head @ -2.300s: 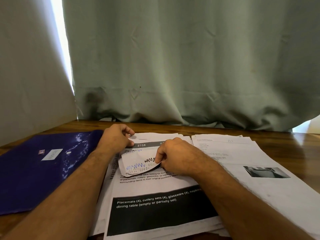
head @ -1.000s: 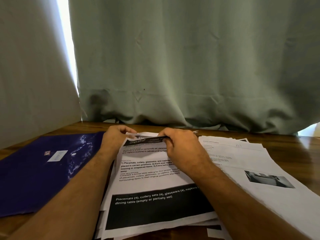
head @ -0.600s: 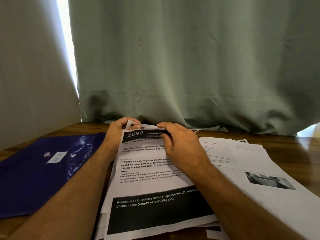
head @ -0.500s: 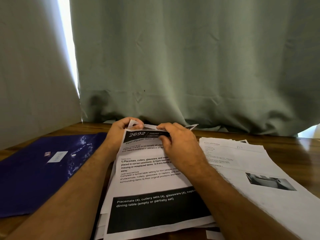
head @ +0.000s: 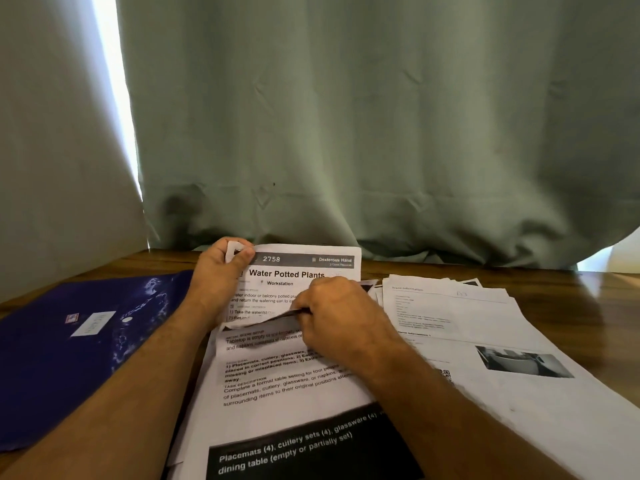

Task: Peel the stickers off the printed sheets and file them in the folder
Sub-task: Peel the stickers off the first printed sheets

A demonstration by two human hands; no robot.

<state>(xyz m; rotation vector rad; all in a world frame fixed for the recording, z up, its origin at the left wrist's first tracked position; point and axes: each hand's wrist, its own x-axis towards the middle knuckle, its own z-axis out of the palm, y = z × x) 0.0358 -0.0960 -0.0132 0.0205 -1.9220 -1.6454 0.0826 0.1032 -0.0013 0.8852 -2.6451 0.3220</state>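
A pile of printed sheets lies in front of me on the wooden table. My right hand [head: 332,313] pinches the far edge of the top sheet [head: 284,379], the one about placemats, and has it curled back toward me. Under it the sheet headed "2758 Water Potted Plants" [head: 304,268] is uncovered. My left hand [head: 218,275] pinches that sheet's far left corner, together with a small white rounded piece [head: 232,247] that may be a sticker. The blue folder [head: 79,348] lies shut to the left, beside my left forearm.
More printed sheets [head: 467,327] fan out to the right, one with a dark photo [head: 519,362]. A green curtain [head: 346,133] hangs close behind the table's far edge. A white label [head: 92,323] is stuck on the folder.
My right hand pulled the top edge of the "2692" sheet back toward me, which uncovered the "2758" sheet below. My left hand stayed at the far left corner.
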